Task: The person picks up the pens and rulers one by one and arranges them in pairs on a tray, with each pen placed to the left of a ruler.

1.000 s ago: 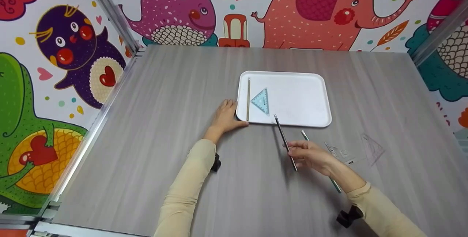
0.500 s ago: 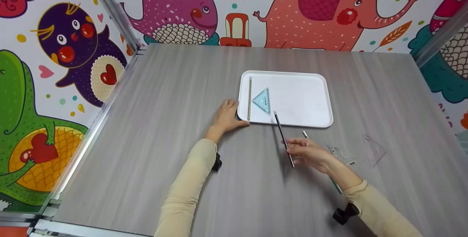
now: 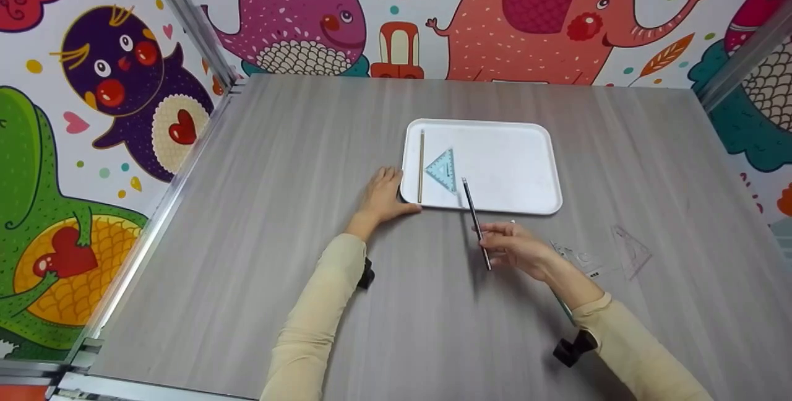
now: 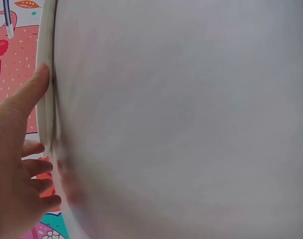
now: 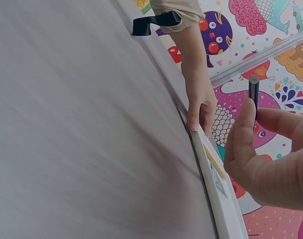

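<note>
In the head view my left hand (image 3: 382, 197) rests at the near left corner of a white tray (image 3: 507, 166), thumb along the front rim and fingers beside the left side. The left wrist view shows the thumb (image 4: 34, 89) laid straight on the rim. My right hand (image 3: 516, 249) pinches a dark pencil (image 3: 475, 221) between thumb and fingers; its far end is over the tray's front part. A gold pencil (image 3: 421, 169) lies along the tray's left side. To its right is a light-blue set square (image 3: 442, 171).
Under my right forearm a green pencil (image 3: 564, 305) lies partly hidden on the grey table (image 3: 204, 252). Beside it are a clear drafting template (image 3: 578, 258) and a pinkish clear set square (image 3: 631, 252). Printed walls (image 3: 526, 23) border the table at the back and sides.
My right hand has moved forward and slightly left with the dark pencil, bringing its far end farther over the tray. My left hand has stayed at the tray's corner.
</note>
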Available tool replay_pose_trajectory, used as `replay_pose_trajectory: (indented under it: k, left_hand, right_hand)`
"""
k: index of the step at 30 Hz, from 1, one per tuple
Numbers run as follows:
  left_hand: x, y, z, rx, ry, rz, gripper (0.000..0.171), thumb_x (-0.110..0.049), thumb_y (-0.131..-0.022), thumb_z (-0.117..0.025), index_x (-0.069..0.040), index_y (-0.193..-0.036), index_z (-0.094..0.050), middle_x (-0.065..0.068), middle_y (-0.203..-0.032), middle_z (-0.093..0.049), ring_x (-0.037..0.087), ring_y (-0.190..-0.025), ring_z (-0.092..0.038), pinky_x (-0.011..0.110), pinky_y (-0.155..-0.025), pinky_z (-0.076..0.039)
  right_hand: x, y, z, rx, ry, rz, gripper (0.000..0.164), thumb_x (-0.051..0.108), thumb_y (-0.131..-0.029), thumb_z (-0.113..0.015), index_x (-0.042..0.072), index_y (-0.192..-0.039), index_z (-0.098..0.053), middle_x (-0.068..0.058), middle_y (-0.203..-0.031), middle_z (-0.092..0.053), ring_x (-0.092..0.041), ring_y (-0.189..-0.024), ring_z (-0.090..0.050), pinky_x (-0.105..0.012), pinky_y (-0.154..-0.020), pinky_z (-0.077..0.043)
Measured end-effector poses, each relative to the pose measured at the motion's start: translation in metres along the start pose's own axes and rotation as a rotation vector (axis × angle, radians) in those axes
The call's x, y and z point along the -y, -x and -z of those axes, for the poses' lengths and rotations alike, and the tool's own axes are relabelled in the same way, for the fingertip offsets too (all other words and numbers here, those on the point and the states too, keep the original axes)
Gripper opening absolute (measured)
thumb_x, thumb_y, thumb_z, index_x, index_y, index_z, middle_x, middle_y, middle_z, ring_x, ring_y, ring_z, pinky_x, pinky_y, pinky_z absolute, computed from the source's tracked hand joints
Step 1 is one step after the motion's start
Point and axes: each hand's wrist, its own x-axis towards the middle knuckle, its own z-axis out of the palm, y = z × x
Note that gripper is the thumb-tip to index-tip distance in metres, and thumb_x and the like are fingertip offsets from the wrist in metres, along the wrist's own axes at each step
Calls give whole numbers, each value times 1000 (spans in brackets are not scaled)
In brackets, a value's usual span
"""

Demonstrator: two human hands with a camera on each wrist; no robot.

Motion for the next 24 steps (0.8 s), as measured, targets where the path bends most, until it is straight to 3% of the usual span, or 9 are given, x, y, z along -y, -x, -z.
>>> replay_pose_trajectory:
  k: [4,7,18,24]
  left_hand:
    - [0,0,0,-1,3,5,92,-54,-69,-70,1,-136,-38,21,-139,-37,34,-132,-26,40,-109,-20]
    - [0,0,1,2,1,8,92,-54,-69,-70,1,-135,-39,21,-139,-36,34,-132,-25,40,-109,-20]
    - [1,0,-1,-29,3,-23,90,-54,-68,-70,1,-133,-41,21,-135,-41,35,-130,-29,42,-108,-23]
    - [0,0,-1,-21,3,-22,89,-54,-69,-70,1,-133,-41,21,-135,-41,34,-129,-30,41,-108,-23]
  right_hand:
    - [4,-5,2,-4,-24,10,24,1,-86,-54,2,-110,-55,5,-79,-57,-7,-72,-55,-23,-65,-49]
    - [7,-8,3,-22,-38,16,18,0,-86,-53,7,-102,-56,5,-77,-58,-6,-70,-56,-22,-64,-50]
    - [16,-22,7,-76,-11,26,16,0,-86,-53,4,-101,-52,5,-76,-59,-6,-71,-57,-22,-63,-50]
    - [19,-33,9,-107,9,33,31,-1,-86,-53,-6,-115,-46,4,-76,-58,-6,-69,-57,-22,-62,-50]
